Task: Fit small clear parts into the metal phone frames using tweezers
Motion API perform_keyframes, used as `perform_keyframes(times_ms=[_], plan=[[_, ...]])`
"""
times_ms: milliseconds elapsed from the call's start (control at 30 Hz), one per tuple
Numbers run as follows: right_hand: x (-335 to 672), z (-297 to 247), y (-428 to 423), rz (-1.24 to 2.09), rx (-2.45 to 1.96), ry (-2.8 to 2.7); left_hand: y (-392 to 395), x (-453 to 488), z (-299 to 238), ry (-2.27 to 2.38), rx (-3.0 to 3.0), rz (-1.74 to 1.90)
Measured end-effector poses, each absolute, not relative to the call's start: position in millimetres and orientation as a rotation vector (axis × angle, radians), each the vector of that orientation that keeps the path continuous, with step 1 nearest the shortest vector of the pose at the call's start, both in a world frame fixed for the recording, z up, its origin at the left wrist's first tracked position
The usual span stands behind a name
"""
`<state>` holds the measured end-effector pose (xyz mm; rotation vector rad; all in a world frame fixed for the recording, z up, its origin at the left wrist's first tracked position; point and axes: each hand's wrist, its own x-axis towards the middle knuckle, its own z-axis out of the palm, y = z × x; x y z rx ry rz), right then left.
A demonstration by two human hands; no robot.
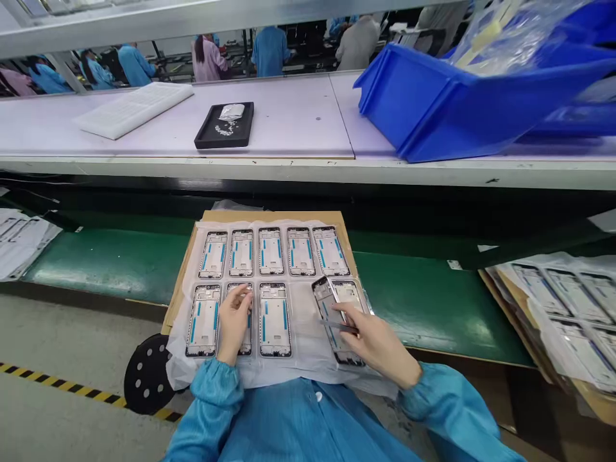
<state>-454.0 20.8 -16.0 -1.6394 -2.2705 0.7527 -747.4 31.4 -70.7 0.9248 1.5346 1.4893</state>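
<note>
Figure: the right grip (380, 340) was closed on steel tweezers (341, 326), beside a tilted phone mid-frame (325, 308) (long axis pointing away from the wearer, just ahead of that hand), while the slightly open left grip (234, 324) rested farther off on a neighbouring frame (246, 346) on a plastic sheet (301, 327).

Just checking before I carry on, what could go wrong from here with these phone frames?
The tilted frame in your right hand could slip and knock the next frame. The tweezers could scratch it. The plastic sheet also hangs off the cardboard toward your lap, so your sleeve might catch it and drag the frames.
</note>
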Motion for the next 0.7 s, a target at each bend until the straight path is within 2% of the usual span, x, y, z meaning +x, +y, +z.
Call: perform_keyframes(times_ms=[167, 333, 533, 700], plan=[[-458.6, -50.8, 16.0, 0.945, -1.443, -1.883, 22.8, -735.8, -10.6, 1.25, 0.733, 1.591], [-473.5, -72.6, 17.4, 0.881, -1.61, -2.076, 13.7, -728.5, 36.4, 0.932, 0.79, 1.606], [-472.5, -68.0, 18.5, 0.607, -1.866, -2.266, 8.2, -722.1, 59.1, 0.764, 0.877, 1.635], [-468.4, -69.8, 22.9, 0.61, -1.723, -2.102, 6.0, -719.2, 62.7, 0.754, 0.906, 1.648]])
